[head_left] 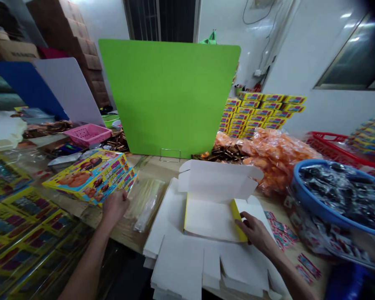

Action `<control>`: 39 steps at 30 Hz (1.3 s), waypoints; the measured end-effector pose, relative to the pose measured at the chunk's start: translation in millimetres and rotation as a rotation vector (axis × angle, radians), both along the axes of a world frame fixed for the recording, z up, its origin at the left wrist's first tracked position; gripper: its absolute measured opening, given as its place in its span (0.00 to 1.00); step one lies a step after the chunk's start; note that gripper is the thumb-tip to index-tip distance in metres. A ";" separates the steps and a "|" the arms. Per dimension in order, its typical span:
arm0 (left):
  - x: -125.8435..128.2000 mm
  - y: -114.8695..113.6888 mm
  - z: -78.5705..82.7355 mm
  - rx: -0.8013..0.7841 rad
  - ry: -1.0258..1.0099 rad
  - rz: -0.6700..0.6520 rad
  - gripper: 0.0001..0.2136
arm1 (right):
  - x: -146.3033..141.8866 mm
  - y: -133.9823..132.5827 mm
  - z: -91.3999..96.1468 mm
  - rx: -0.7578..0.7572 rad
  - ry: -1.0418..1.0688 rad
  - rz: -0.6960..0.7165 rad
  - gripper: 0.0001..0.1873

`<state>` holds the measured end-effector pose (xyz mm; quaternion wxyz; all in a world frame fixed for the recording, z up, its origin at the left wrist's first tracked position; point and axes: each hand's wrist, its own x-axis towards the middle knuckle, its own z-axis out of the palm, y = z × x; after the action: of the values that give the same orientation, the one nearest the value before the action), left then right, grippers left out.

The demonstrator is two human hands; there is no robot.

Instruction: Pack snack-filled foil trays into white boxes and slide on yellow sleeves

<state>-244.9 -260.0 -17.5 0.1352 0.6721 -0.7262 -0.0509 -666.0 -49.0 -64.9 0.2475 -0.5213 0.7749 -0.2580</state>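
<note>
My right hand [253,230] grips the yellow right wall of a small carton [212,216], white inside, with its lid standing up. The inside of this carton holds nothing I can see. It rests on a stack of flat white carton blanks [181,262]. My left hand [114,206] has its fingers curled beside a row of printed yellow boxes [93,177]; whether anything is in them is hidden. Just right of that hand lies a clear bag of thin pale sticks [146,200].
A green board [171,96] stands at the back. To the right are orange wrapped packets [268,154], a blue basin [296,175] of dark packets and small red sachets [281,231]. A pink basket [89,134] sits at left; stacked yellow boxes [256,110] stand behind.
</note>
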 end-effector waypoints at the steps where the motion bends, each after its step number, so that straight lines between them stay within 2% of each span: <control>1: -5.3 8.6 7.6 -0.050 0.051 -0.056 0.06 | -0.1 0.3 0.8 -0.015 -0.018 -0.015 0.18; 3: -24.7 27.2 23.9 -0.183 0.231 -0.246 0.06 | 1.1 -0.6 3.1 -0.051 -0.023 -0.041 0.19; 6: -67.6 48.9 46.1 -0.361 0.483 -0.567 0.05 | 5.8 -2.5 6.6 -0.076 0.020 -0.064 0.17; 9: -108.6 57.1 53.9 -0.377 0.517 -0.745 0.05 | 13.3 -2.1 11.7 -0.136 0.100 -0.119 0.18; 11: -129.1 59.5 47.9 -0.355 0.435 -0.861 0.07 | 19.8 -1.1 20.4 -0.275 0.111 -0.197 0.20; 14: -150.0 68.2 29.4 -0.356 0.168 -1.007 0.10 | 29.7 -2.2 45.6 -0.457 -0.144 -0.237 0.25; 16: -159.8 78.2 18.2 -0.392 0.021 -1.048 0.11 | 36.2 -5.2 66.2 -0.456 -0.295 -0.109 0.26; 18: -166.8 88.0 11.2 -0.431 -0.048 -1.075 0.11 | 44.0 -9.4 82.6 -0.359 -0.229 0.124 0.20; 20: -169.8 94.0 7.7 -0.465 -0.051 -1.094 0.11 | 54.3 -13.9 89.9 -0.225 -0.040 0.334 0.09; 22: -168.6 95.0 5.7 -0.475 -0.021 -1.091 0.11 | 66.5 -18.5 87.9 -0.153 0.109 0.415 0.08; 26: -159.4 90.0 1.6 -0.447 0.049 -1.041 0.11 | 87.3 -27.4 74.2 -0.191 0.222 0.409 0.11; 29: -152.4 85.6 -0.7 -0.444 0.141 -0.990 0.09 | 88.9 -30.0 72.5 -0.205 0.315 0.406 0.11; 32: -142.5 75.2 -6.0 -0.418 0.242 -0.751 0.15 | 72.5 -25.8 80.5 -0.172 0.433 0.372 0.11; 35: -130.1 55.9 -18.2 -0.245 0.127 -0.544 0.14 | 48.8 -20.1 88.6 -0.080 0.551 0.280 0.11; 37: -123.0 41.7 -26.4 -0.126 0.005 -0.526 0.12 | 40.2 -19.9 89.4 0.018 0.623 0.258 0.11; 39: -116.8 29.8 -30.0 -0.084 -0.063 -0.539 0.09 | 42.4 -23.9 85.3 0.089 0.663 0.305 0.11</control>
<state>-361.8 -230.1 -47.5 0.1218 0.4497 -0.8842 -0.0338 -623.6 -72.9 20.5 0.0411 -0.6748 0.7369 -0.0012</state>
